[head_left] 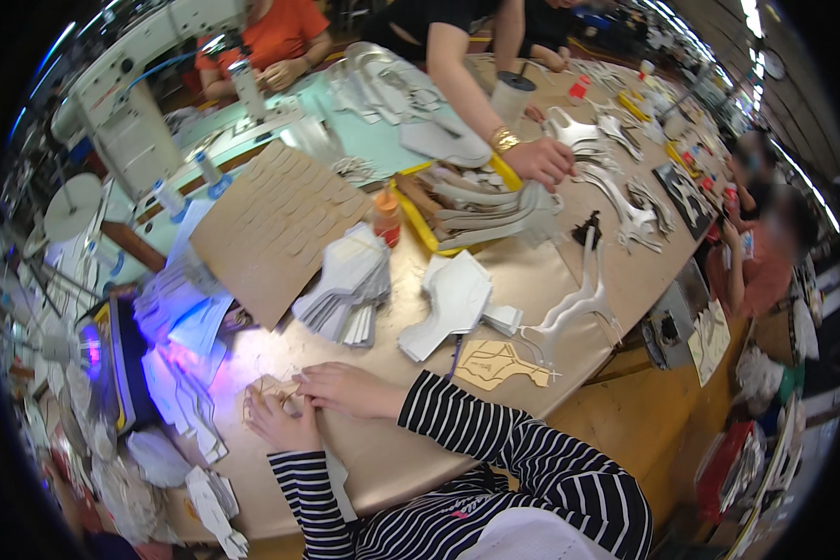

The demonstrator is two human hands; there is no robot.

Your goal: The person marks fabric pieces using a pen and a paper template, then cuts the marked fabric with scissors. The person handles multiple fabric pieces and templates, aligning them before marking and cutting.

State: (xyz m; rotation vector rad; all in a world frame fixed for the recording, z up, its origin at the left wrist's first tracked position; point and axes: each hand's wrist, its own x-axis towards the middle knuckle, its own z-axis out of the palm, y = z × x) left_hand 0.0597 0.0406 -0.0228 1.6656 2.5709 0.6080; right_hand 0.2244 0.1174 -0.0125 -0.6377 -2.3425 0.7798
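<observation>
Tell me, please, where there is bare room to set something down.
One bare patch lies below the right hand, between the right sleeve and a narrow white piece. Another is bordered by the yellow tray, the white stack and the white forked piece. It is crowded at the left, with white cut pieces and a plastic bag, and around a co-worker's hand.

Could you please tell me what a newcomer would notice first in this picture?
Probably the violet light at the left, then the black-and-white striped sleeves at the lower middle, leading to the left hand and right hand, close together. Farther back, the yellow tray of strips stands out, with a co-worker's hand near its right end.
</observation>
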